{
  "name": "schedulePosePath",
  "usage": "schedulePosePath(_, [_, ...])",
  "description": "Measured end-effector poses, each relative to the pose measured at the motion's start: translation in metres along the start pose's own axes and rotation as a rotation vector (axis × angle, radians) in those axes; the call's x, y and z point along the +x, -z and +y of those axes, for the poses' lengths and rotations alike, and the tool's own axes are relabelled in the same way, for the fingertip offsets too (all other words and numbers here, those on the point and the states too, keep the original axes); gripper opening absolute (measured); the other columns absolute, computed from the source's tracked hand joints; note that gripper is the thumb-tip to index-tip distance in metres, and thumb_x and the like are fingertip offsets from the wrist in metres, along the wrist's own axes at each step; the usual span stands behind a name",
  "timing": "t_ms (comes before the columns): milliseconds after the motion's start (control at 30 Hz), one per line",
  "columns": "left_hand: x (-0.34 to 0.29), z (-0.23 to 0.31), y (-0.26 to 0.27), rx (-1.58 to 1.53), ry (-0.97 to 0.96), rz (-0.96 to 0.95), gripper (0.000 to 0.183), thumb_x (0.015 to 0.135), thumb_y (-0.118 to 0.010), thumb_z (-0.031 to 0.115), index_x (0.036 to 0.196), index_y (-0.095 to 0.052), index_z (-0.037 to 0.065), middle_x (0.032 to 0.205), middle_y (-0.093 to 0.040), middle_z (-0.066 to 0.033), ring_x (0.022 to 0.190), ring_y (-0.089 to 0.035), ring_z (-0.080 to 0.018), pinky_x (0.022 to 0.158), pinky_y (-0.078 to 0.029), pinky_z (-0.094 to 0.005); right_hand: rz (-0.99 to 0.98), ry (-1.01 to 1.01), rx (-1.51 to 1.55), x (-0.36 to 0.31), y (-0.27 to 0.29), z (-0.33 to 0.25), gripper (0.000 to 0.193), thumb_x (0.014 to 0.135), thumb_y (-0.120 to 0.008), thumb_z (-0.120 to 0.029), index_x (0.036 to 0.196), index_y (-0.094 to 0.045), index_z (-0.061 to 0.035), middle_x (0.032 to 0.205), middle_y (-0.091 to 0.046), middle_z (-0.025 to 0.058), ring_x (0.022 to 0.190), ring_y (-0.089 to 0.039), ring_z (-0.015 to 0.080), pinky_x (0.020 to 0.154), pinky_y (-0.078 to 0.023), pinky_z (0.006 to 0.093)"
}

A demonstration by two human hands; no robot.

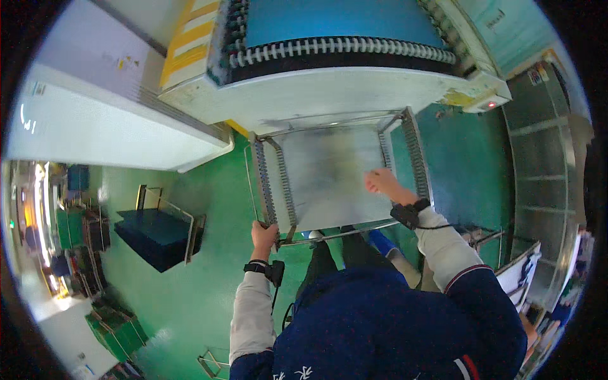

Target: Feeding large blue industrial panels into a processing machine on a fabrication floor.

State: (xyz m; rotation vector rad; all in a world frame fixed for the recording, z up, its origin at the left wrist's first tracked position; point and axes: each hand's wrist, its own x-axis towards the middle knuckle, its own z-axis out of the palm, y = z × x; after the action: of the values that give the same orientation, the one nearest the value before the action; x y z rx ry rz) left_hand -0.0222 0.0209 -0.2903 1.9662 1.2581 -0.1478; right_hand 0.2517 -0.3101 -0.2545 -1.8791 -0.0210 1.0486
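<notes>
Two grips are working at one metal rack (264,187), which is standing directly before the person, close to the front of a white machine (354,88). The left grip (265,235) is holding the rack, fingers wrapping its near left corner. The right grip (382,182) is hovering over the right part of a grey panel (320,183) within the frame; its fingers are appearing curled and nothing is showing in it, but how tightly they are closing, and whether they are touching the panel, cannot be told.

Handling: steady control is depending on a firm corner hold, an evenly level frame, and fingertips clear of the slots in the toothed rails (415,149). The free hand is best serving as a counter-support on the right side.

Orientation: the toothed rails are pointing away from the person, toward the machine, and slanting slightly left. The long axis is seemingly running crosswise, roughly along the machine front; lens bending is making this a judgement.
</notes>
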Motion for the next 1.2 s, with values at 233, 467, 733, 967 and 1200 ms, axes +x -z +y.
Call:
schedulePosePath(233, [-0.036, 0.003, 0.000, 0.013, -0.152, 0.250, 0.048, 0.061, -0.075, 0.034, 0.085, -0.051, -0.001, 0.074, -0.059, -0.0130, 0.069, -0.059, -0.0292, 0.065, -0.047, -0.0390, -0.029, 0.285, -0.362, 0.092, -0.040, -0.115, 0.040, 0.082, -0.057, -0.038, 0.068, -0.060, -0.0010, 0.061, -0.061, 0.0110, 0.055, -0.059, 0.0184, 0.052, -0.044, 0.0332])
schedulePosePath(467, [-0.108, 0.003, 0.006, -0.245, 0.003, 0.107, 0.039, 0.074, -0.070, 0.037, 0.080, -0.061, 0.000, 0.065, -0.061, -0.0093, 0.060, -0.059, -0.0203, 0.057, -0.046, -0.0338, 0.017, 0.478, -0.837, 0.157, -0.087, -0.171, 0.039, 0.081, -0.056, -0.040, 0.071, -0.062, -0.0030, 0.063, -0.060, 0.0107, 0.060, -0.058, 0.0261, 0.058, -0.044, 0.0375])
schedulePosePath(733, [-0.137, 0.005, -0.066, -0.563, 0.400, -0.459, 0.041, 0.083, -0.062, 0.039, 0.074, -0.061, 0.000, 0.060, -0.059, -0.0049, 0.053, -0.055, -0.0120, 0.050, -0.044, -0.0253, -0.064, 0.439, -0.941, 0.189, -0.130, -0.188, 0.041, 0.080, -0.057, -0.040, 0.081, -0.064, 0.0000, 0.083, -0.063, 0.0217, 0.081, -0.060, 0.0383, 0.071, -0.045, 0.0463])
schedulePosePath(967, [-0.146, 0.008, -0.077, -0.855, 0.506, -0.381, 0.035, 0.088, -0.056, 0.033, 0.071, -0.057, 0.002, 0.060, -0.055, -0.0028, 0.050, -0.051, -0.0105, 0.047, -0.040, -0.0238, 0.022, 0.445, -1.035, 0.210, -0.151, -0.181, 0.041, 0.080, -0.058, -0.039, 0.088, -0.065, 0.0004, 0.090, -0.064, 0.0218, 0.086, -0.061, 0.0376, 0.074, -0.047, 0.0447])
schedulePosePath(1200, [-0.146, 0.001, -0.096, -1.131, 0.677, -0.389, 0.028, 0.090, -0.052, 0.029, 0.081, -0.056, 0.003, 0.068, -0.057, -0.0031, 0.057, -0.052, -0.0119, 0.051, -0.041, -0.0260, 0.105, 0.616, -1.146, 0.241, -0.150, -0.164, 0.030, 0.073, -0.059, -0.031, 0.079, -0.066, -0.0021, 0.081, -0.063, 0.0207, 0.077, -0.061, 0.0384, 0.067, -0.047, 0.0443])
